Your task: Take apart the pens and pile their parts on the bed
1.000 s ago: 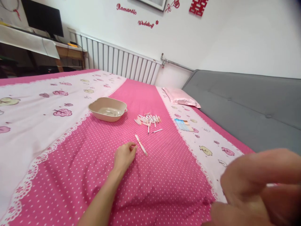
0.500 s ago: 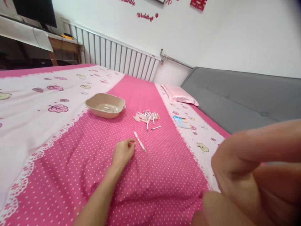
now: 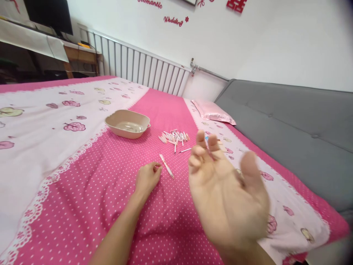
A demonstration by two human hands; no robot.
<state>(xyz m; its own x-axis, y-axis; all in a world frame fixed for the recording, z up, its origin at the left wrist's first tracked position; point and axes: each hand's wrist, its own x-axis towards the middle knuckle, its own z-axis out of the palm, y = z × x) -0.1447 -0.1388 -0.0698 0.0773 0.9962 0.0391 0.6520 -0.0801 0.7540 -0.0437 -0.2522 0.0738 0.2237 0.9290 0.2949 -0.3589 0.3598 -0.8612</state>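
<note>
My left hand [image 3: 149, 178] rests on the pink dotted bedspread with its fingers loosely curled and a small gap between finger and thumb; nothing shows in it. Just past its fingertips lies a slim pale pink pen [image 3: 167, 166]. Raised near the camera, my right hand [image 3: 226, 187] is palm up and slightly blurred, its fingers bent but apart, holding nothing. Beyond both hands is a loose pile of pink and white pen parts [image 3: 173, 137]. One thin white stick with a dark tip [image 3: 185, 150] lies in front of the pile, partly hidden by my right hand.
A beige plastic basin [image 3: 128, 132] with a few small things inside stands left of the pile. A row of blue and orange pen parts is mostly covered by my right hand. Farther back are a pink pillow [image 3: 213, 111], a grey headboard [image 3: 289, 117] and a white radiator [image 3: 138, 60].
My right hand has swung from the right edge toward the middle, turning palm up with its fingers unfolding. My left hand stays on the bedspread. The view has shifted slightly.
</note>
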